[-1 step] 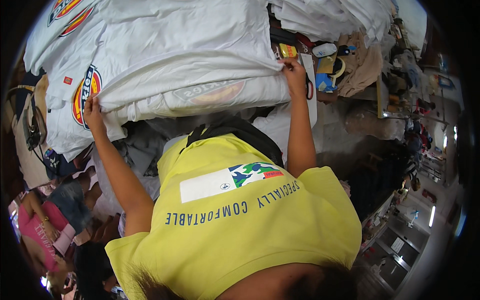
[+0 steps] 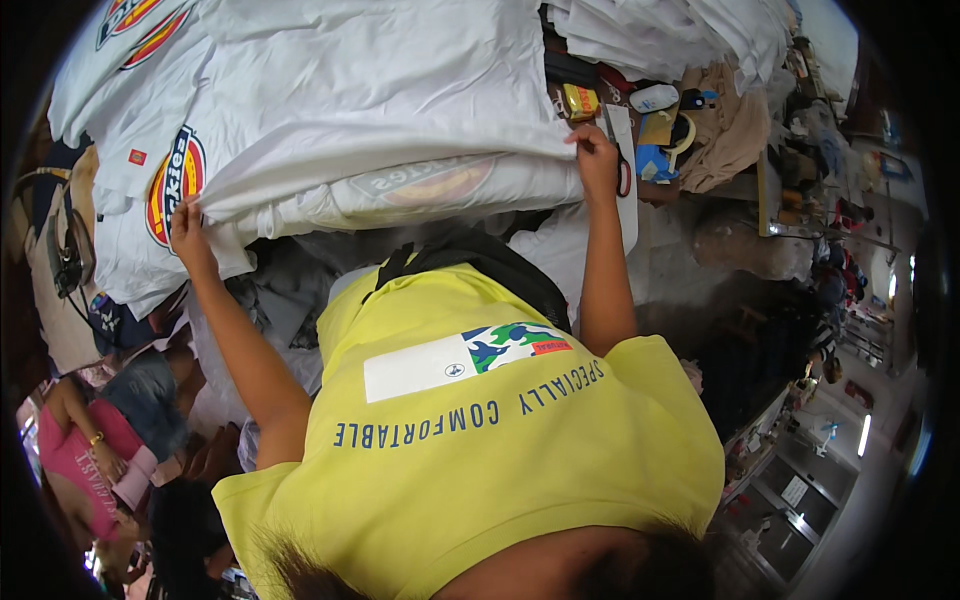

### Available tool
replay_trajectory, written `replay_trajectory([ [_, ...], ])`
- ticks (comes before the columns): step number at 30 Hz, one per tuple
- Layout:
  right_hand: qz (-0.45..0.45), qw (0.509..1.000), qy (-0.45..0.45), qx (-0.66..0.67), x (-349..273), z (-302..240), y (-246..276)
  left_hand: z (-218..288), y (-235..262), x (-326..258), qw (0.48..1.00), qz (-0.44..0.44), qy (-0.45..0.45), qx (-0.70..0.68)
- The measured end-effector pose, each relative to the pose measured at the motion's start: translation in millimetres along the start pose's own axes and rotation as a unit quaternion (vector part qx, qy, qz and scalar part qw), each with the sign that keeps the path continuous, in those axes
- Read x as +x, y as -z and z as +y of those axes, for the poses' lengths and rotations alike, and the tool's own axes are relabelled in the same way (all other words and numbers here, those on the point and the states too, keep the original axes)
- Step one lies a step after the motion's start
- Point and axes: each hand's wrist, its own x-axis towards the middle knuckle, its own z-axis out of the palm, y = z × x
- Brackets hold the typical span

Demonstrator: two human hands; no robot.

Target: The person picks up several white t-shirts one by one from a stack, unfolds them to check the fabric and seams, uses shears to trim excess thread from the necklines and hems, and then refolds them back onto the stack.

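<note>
A white T-shirt (image 2: 370, 95) lies spread over a pile of white shirts in front of me. Its near hem is stretched between my two hands. My left hand (image 2: 190, 240) pinches the hem's left corner, beside a red, yellow and blue oval print (image 2: 175, 188) on a shirt beneath. At the other end, my right hand (image 2: 596, 165) is closed on the right corner with thumb and fingers. Below the hem a rolled white fold (image 2: 420, 190) shows a faint oval print through the cloth. Just right of my right hand lie scissors (image 2: 625, 180) with a red-rimmed handle.
Beyond my right hand are a yellow packet (image 2: 580, 101), a tape roll (image 2: 683, 135) and crumpled tan cloth (image 2: 725, 125). More white garments (image 2: 650, 35) are heaped at the far right. A person in a pink top (image 2: 110, 435) sits at the lower left.
My right hand has shifted slightly right and toward me with the hem corner. The hem looks smoother and tauter; my left hand keeps its grip almost in place.
</note>
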Motion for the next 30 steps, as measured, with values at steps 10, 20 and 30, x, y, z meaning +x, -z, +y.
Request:
replay_trajectory([
  [10,-0.008,0.995,-0.036,-0.093,-45,12,2,13,-13,-58,0.930,0.111,-0.125,0.327],
  [20,-0.012,0.996,-0.029,-0.088,-43,10,2,48,-96,-121,0.942,0.052,0.265,-0.202],
  [30,-0.008,0.989,-0.141,0.054,-50,22,9,44,-104,-123,0.916,0.092,0.309,-0.240],
])
